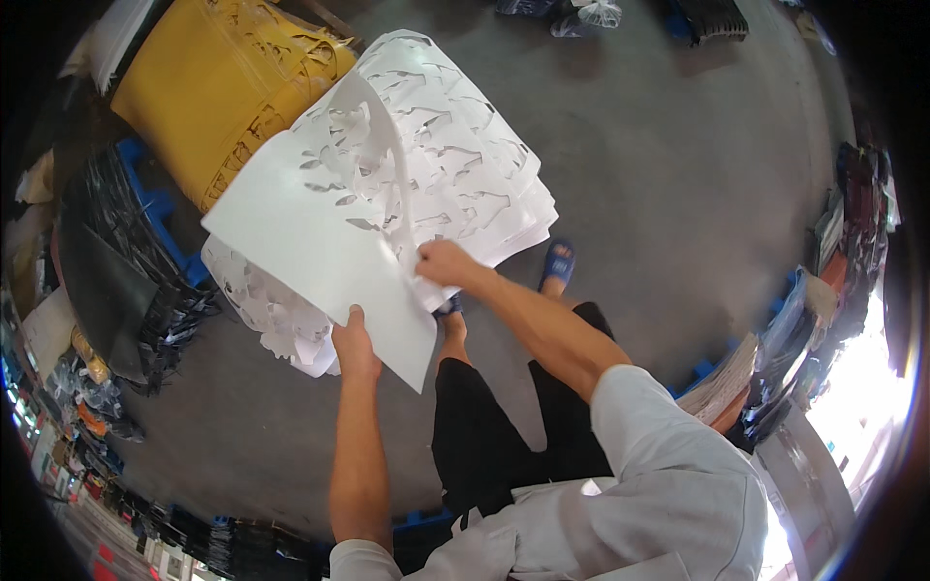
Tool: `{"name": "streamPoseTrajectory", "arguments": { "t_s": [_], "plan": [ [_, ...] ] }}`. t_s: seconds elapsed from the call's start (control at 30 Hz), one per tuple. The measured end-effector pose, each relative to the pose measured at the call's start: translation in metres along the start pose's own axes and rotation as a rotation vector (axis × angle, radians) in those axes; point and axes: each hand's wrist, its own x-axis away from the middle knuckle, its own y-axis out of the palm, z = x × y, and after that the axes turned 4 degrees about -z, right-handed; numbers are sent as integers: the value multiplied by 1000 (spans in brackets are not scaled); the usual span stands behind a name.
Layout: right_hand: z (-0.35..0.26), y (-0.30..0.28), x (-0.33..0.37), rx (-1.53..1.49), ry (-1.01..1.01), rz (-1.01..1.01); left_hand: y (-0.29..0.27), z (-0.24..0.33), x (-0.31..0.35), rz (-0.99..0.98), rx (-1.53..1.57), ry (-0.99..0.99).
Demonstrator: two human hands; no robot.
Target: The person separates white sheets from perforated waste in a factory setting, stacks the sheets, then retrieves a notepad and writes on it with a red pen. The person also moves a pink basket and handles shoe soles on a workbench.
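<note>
Pale grey shirt (620, 528) was nearest. White sheet (300, 232) slanted over the left part of the cut-out stack (484, 174). Left hand (356, 347) clamped the sheet's near edge, thumb on top. Right hand (448, 264), near side of stack: fingers curled together, couldn't tell on what. Right of stack, blue slipper (559, 261) had pale marks, unreadable.

Open floor (678, 184) right, white stack (455, 179) ahead — yellow stack (218, 92) left

The white sheet (281, 218) looks smooth and papery, the floor (678, 194) matt.
</note>
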Motion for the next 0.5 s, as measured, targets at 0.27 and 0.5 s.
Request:
{"name": "streamPoseTrajectory", "arguments": {
  "t_s": [0.27, 0.5],
  "plan": [
    [-82, -51, 128, -81, -406, -213, 121, 31, 60, -73, -932, 415],
    [-24, -233, 61, -240, -256, -919, 228, 58, 110, 126, -1277, 241]
  ]
}}
